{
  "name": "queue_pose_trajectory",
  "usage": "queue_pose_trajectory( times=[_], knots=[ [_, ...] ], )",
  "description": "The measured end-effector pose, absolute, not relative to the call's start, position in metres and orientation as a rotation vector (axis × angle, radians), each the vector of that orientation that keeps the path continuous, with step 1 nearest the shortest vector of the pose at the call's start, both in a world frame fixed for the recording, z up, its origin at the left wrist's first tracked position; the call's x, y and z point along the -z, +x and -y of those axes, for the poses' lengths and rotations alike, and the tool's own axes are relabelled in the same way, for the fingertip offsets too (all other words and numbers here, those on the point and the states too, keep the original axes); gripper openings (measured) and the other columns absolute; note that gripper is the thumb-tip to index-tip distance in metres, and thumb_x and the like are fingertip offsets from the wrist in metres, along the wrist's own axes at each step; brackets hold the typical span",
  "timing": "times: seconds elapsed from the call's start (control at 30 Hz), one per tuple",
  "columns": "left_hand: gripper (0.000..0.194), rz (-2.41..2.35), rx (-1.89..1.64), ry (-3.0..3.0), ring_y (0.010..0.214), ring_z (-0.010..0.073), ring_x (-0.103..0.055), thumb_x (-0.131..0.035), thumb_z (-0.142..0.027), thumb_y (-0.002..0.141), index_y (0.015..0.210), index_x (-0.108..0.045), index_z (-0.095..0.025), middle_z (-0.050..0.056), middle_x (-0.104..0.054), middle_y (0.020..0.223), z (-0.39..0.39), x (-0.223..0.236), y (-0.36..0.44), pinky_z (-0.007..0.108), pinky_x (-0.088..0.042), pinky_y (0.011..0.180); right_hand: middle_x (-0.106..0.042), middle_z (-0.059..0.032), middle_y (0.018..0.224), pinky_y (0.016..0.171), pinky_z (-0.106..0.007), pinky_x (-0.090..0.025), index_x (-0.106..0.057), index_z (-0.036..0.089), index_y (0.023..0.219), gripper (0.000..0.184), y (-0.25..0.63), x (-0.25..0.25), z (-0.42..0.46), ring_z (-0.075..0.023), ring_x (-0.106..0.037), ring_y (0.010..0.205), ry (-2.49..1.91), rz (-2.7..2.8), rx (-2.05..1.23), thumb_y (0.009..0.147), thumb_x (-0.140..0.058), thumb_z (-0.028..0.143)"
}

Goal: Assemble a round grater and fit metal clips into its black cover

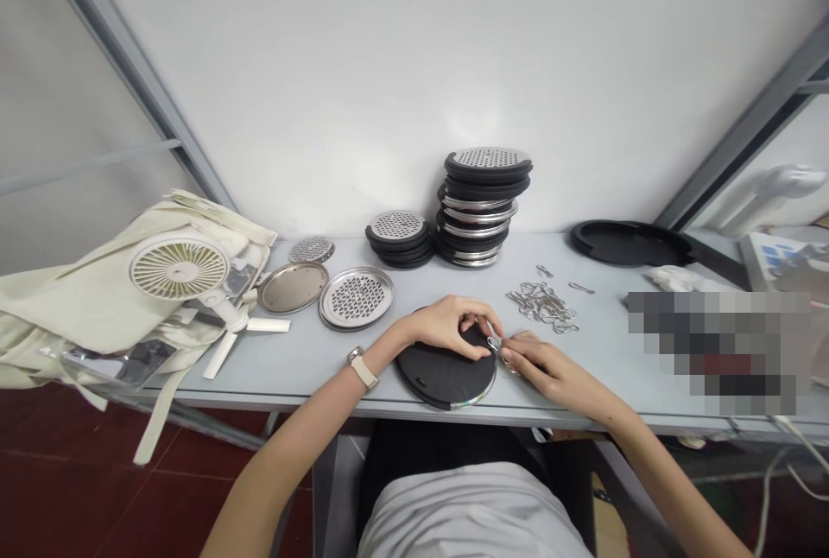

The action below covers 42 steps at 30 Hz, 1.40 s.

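A black round disc [433, 372] with a shiny metal rim along part of its edge lies at the table's front edge. My left hand [446, 325] rests over it, thumb and fingers curled at its right side, gripping it there. At that same right edge, my right hand [541, 368] pinches a small silver wire clip [496, 343] that touches the disc's rim. The fingertips partly hide the clip, so I cannot tell whether it is hooked in. Behind the right hand lies a loose pile of similar wire clips [542, 303].
At the back stand a tall stack of black and silver discs [476, 221] and a shorter stack [400, 238]. Perforated metal grater plates [356, 297] lie left. A white fan [180, 267] sits on a cream bag [84, 290]. A black tray [628, 243] is back right.
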<state>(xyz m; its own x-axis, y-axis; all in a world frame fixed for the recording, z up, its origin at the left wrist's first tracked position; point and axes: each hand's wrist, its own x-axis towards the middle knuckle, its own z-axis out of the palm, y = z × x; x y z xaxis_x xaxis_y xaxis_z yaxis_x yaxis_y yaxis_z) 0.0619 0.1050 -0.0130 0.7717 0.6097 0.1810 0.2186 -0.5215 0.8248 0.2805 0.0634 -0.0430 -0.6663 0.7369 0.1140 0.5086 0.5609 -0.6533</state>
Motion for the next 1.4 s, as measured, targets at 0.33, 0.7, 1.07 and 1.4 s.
queue_pose_trajectory(
  times=[0.33, 0.7, 1.07, 1.4],
  knots=[
    [0.041, -0.71, -0.567, 2.147, 0.065, 0.0065, -0.045, -0.073, -0.02, 0.061, 0.101, -0.064, -0.015, 0.001, -0.061, 0.083, -0.1061, 0.0152, 0.0622, 0.018, -0.037, 0.061, -0.061, -0.0053, 0.076, 0.074, -0.034, -0.044, -0.058, 0.019, 0.079, 0.043, 0.271, 0.0419, -0.0708, -0.0204, -0.055, 0.075, -1.1, 2.434, -0.762, 0.097, -0.028, 0.044],
    [0.041, -0.668, -0.551, 2.038, 0.06, 0.0049, -0.042, -0.072, -0.019, 0.063, 0.103, -0.064, -0.015, 0.004, -0.067, 0.089, -0.1058, 0.0159, 0.0605, 0.017, -0.036, 0.056, -0.052, -0.0017, 0.07, 0.074, -0.033, -0.042, -0.051, 0.02, 0.073, 0.038, 0.2754, 0.0444, -0.0676, -0.0186, -0.051, 0.073, -1.006, 2.418, -0.77, 0.098, -0.03, 0.04],
    [0.037, -0.639, -0.565, 2.039, 0.058, 0.0045, -0.043, -0.072, -0.021, 0.064, 0.1, -0.065, -0.014, 0.004, -0.067, 0.09, -0.1064, 0.0169, 0.0592, 0.017, -0.035, 0.053, -0.053, -0.0024, 0.073, 0.077, -0.033, -0.041, -0.052, 0.02, 0.076, 0.035, 0.2756, 0.0436, -0.067, -0.0192, -0.051, 0.077, -0.982, 2.423, -0.799, 0.098, -0.031, 0.038],
    [0.038, -0.659, -0.53, 2.017, 0.06, 0.005, -0.047, -0.073, -0.021, 0.064, 0.101, -0.066, -0.015, 0.005, -0.067, 0.089, -0.1062, 0.0156, 0.0591, 0.017, -0.034, 0.053, -0.052, -0.0015, 0.072, 0.08, -0.033, -0.04, -0.05, 0.02, 0.076, 0.034, 0.2766, 0.0418, -0.0677, -0.0189, -0.05, 0.079, -0.938, 2.437, -0.829, 0.099, -0.03, 0.037]
  ],
)
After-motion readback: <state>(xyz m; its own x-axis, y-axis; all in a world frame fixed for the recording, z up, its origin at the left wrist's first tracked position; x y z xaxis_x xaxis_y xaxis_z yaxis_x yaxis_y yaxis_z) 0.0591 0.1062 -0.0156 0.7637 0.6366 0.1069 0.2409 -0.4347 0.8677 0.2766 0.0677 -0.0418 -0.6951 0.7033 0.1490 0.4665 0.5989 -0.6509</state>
